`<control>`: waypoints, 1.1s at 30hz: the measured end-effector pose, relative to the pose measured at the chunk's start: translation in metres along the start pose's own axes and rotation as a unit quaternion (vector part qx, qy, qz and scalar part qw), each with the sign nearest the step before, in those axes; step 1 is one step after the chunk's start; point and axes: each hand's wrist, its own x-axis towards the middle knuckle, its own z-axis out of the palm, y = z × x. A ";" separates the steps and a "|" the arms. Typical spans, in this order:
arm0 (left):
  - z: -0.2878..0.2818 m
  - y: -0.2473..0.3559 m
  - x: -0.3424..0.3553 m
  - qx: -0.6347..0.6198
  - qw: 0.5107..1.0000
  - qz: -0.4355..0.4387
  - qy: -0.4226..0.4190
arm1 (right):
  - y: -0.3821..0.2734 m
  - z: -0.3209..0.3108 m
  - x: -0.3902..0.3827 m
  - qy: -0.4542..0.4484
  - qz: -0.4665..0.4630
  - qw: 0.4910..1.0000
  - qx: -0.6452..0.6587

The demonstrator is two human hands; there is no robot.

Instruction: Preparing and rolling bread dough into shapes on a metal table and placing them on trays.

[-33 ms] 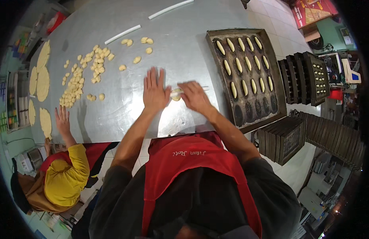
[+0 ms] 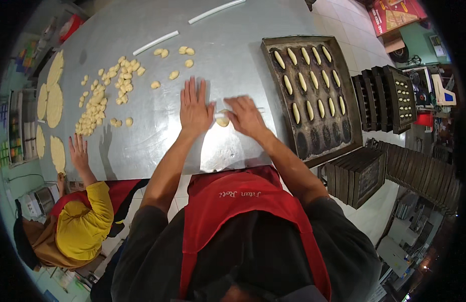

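Note:
A small flattened piece of dough [image 2: 223, 121] lies on the metal table in front of me, partly under a thin white rolling pin [image 2: 220, 115]. My right hand [image 2: 246, 118] is curled over the pin, its fingertips a little blurred; the pin's far end shows past the hand on the right. Flat on the table, fingers stretched out, my left hand [image 2: 195, 110] has its thumb at the pin's left end. Several round dough balls [image 2: 174, 75] sit beyond my left hand, with a larger heap of dough balls [image 2: 94, 108] farther left.
A dark baking tray [image 2: 265, 50] at right holds rows of slim shaped dough pieces. Stacked trays [image 2: 356, 176] stand beyond it. Two white tubes [image 2: 156, 43] lie at the back. At left, a co-worker's hand [image 2: 79, 151] rests near flat dough sheets [image 2: 55, 105].
Both my hands have shifted slightly away from me, the left more than the right. The dough piece stays between them, under the pin.

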 end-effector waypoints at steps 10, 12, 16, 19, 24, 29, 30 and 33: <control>-0.007 0.014 -0.104 -0.122 0.980 0.125 -0.094 | -0.021 0.013 -0.073 -0.030 0.175 0.982 0.067; -0.002 0.022 -0.084 -0.146 0.976 0.140 -0.078 | -0.028 0.009 -0.042 0.027 0.211 0.971 -0.111; 0.006 0.034 -0.057 -0.130 0.989 0.073 -0.016 | -0.035 0.028 -0.034 -0.012 0.061 0.972 -0.225; 0.001 0.017 -0.105 -0.199 0.968 0.116 -0.102 | -0.053 0.031 -0.086 -0.059 0.033 0.979 -0.193; -0.019 0.017 -0.126 -0.176 0.969 0.143 -0.097 | -0.064 0.023 -0.028 -0.120 0.109 0.972 -0.170; -0.035 -0.021 -0.094 -0.286 0.957 0.032 -0.030 | -0.054 0.082 0.020 0.038 0.136 0.988 -0.069; -0.035 -0.043 -0.092 -0.267 0.964 -0.003 -0.006 | -0.072 0.081 -0.004 -0.020 0.115 0.988 -0.106; -0.034 -0.129 -0.074 -0.211 0.970 -0.098 0.072 | -0.102 0.076 -0.055 -0.118 0.116 0.974 -0.154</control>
